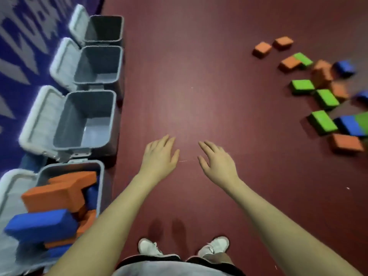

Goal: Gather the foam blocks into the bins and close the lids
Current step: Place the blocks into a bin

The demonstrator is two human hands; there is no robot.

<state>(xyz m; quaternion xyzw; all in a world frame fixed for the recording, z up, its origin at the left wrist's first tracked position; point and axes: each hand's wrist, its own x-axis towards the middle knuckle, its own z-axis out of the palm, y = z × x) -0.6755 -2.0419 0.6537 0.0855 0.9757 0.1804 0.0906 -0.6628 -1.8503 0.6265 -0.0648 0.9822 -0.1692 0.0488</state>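
Grey plastic bins in a row along the left, against a purple printed carpet, all four lids hinged back and open. Nearest bin heaped with orange and blue foam blocks, some poking above the rim; next bin, third bin and farthest bin showing only bare grey insides. Dark red floor between bins and a scatter of loose blocks at the far right: orange, green, blue, some touching or overlapping, well apart from the bins. Left hand and right hand held out over the floor, palms down, fingers straight and slightly spread, gripping nothing. White shoes below, toes forward. Picture blurred towards the edges
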